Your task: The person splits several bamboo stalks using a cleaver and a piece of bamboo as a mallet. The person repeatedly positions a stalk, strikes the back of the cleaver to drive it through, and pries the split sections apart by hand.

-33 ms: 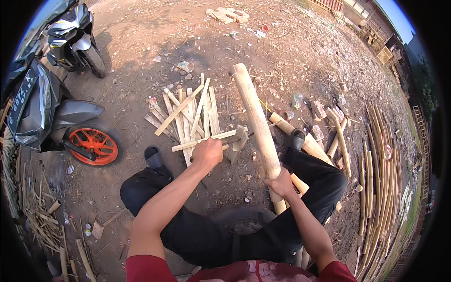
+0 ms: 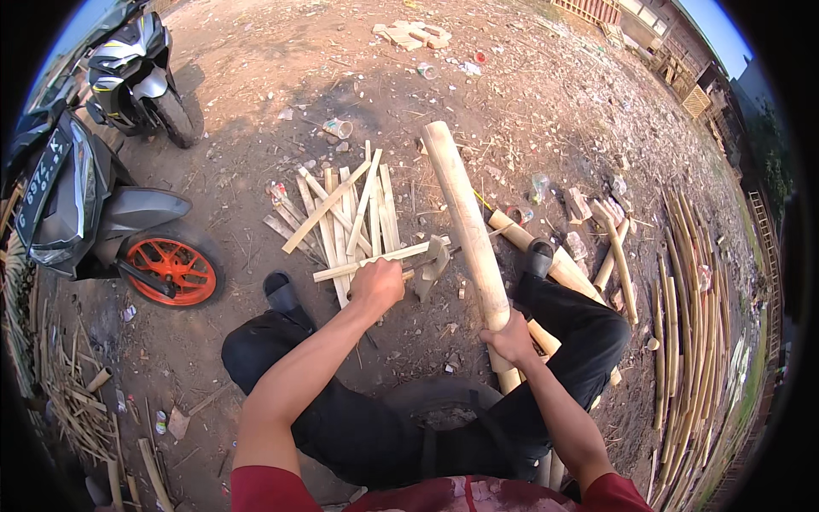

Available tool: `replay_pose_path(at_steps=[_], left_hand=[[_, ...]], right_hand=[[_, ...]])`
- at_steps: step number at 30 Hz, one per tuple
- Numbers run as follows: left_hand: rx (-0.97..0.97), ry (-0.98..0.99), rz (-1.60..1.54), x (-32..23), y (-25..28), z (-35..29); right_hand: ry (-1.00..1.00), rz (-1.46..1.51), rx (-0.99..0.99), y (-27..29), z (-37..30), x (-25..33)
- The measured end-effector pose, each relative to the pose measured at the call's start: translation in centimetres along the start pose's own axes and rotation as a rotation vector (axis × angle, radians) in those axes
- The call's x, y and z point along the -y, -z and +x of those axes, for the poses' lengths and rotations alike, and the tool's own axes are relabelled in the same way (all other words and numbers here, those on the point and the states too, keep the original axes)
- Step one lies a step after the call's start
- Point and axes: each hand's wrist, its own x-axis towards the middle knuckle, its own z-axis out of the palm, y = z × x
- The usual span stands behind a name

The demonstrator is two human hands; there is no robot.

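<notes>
Currently, left hand [image 2: 378,286] is closed round the handle of a hatchet-like tool [image 2: 433,271]; its metal head lies to the right of the fist, near the thick bamboo pole [image 2: 465,218]. Whether head and pole touch: cannot tell. Right hand [image 2: 511,336] is wrapped round that pole near its lower end; the pole slants up and away, far end tipped to the left, between the two sandalled feet. Whether the lower end meets the ground [image 2: 256,183] cannot be told.

Just beyond the left fist, a pale slat [image 2: 337,271] lies crosswise over a loose pile of split slats [image 2: 345,200], several overlapping at angles. A second bamboo length [image 2: 572,271] runs beneath the right leg; shorter cut pieces [image 2: 621,260] lie to its right.

Toward the ground's right edge: long bundled poles [image 2: 695,333]. Toward its left edge: two parked motorbikes, the nearer with an orange wheel [image 2: 171,270]. Toward the far edge: a low heap of pale pieces [image 2: 411,35]. A clear cup [image 2: 338,129] lies beyond the slats. A dark tyre [image 2: 397,393] shows between the thighs.
</notes>
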Motion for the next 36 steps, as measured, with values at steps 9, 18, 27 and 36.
replay_pose_path(at_steps=[9,18,27,36], left_hand=[[-0.151,0.020,-0.065,1.9,-1.2,0.2],[-0.111,-0.072,-0.014,2.3,-2.9,1.4],[-0.187,-0.070,-0.006,3.2,-4.0,2.5],[-0.169,-0.226,0.150,1.8,-4.4,5.7]], right_hand=[[0.576,0.142,-0.398,12.1,-1.3,20.9],[0.034,-0.085,-0.121,-2.8,-0.3,-0.2],[0.433,-0.115,-0.421,7.9,-0.6,14.0],[-0.051,-0.208,-0.124,-2.0,0.3,-2.5]])
